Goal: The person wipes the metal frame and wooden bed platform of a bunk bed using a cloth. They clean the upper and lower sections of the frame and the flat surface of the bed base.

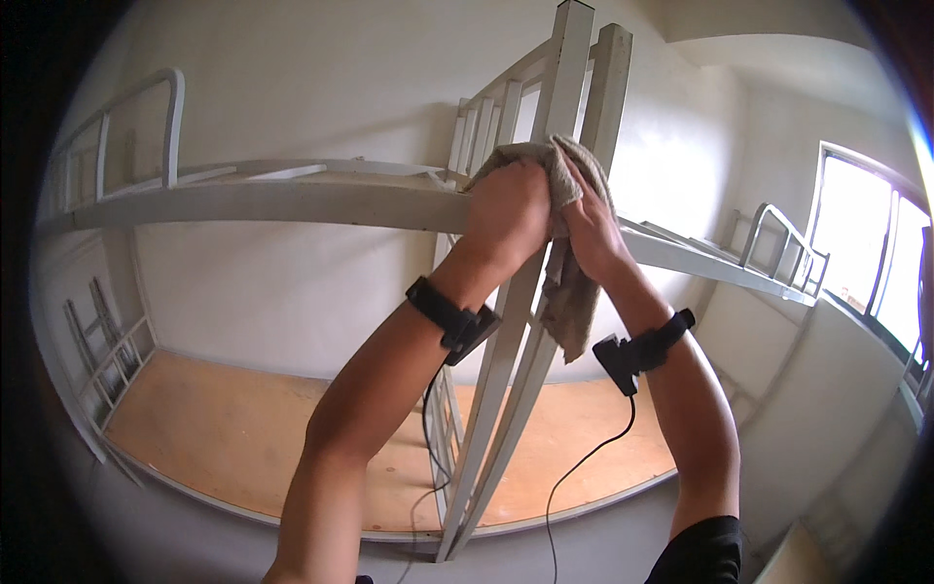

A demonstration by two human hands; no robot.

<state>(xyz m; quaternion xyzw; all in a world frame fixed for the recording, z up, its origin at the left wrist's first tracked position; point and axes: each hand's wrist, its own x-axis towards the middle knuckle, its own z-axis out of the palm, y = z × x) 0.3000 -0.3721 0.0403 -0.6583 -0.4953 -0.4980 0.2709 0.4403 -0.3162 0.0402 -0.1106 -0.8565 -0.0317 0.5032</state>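
Observation:
A grey-beige cloth (573,314) is draped around the white metal posts (563,69) where two bunk beds meet, at the height of the upper rails. My left hand (511,197) presses the cloth against the post and the end of the left upper rail (328,204); its fingers are mostly hidden by the cloth and the wrist. On the other side, my right hand (592,230) lies on the cloth with its fingers pointing up. A loose end of the cloth hangs below that hand, in front of the posts.
Wooden lower bunk boards (219,409) stretch out below on both sides of the posts. Guard rails (174,128) rise at the far left, and another guard rail (762,233) stands near the window (854,226). Black cables (558,485) hang from wrist straps (445,314).

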